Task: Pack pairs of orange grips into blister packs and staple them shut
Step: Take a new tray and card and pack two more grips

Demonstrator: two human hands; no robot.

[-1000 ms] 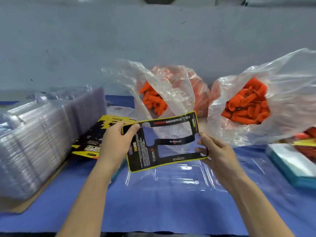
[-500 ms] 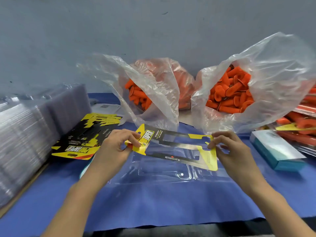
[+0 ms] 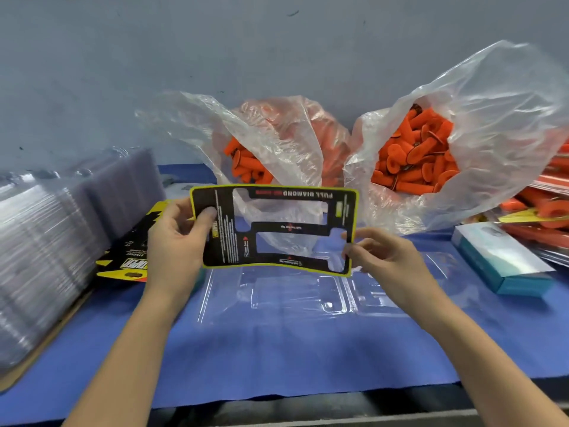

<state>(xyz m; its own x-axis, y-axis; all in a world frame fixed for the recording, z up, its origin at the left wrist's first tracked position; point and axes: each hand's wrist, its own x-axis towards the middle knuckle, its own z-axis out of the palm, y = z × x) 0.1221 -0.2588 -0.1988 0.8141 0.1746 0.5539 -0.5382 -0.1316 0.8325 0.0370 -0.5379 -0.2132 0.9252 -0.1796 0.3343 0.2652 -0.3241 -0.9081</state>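
Observation:
A black card insert with a yellow edge and cut-out windows point(image 3: 228, 238) is held upright above the table, printed black side toward me. My left hand point(image 3: 178, 241) pinches its left end, thumb on the front. My right hand point(image 3: 381, 260) pinches its lower right corner. Under the card an open clear blister pack point(image 3: 295, 291) lies flat on the blue cloth point(image 3: 277, 359). Two clear plastic bags of orange grips stand behind: one in the middle point(image 3: 246, 163), one to the right point(image 3: 415, 161).
A tall stack of clear blister shells point(image 3: 49, 241) fills the left side. More printed card inserts point(image 3: 129, 263) lie beside it. A teal and white box point(image 3: 505, 260) sits at the right, with packed orange grips point(image 3: 542, 217) behind it. A grey wall stands at the back.
The card was flipped from its yellow side lying nearly flat to upright with the black side facing me. Both hands kept hold of its ends.

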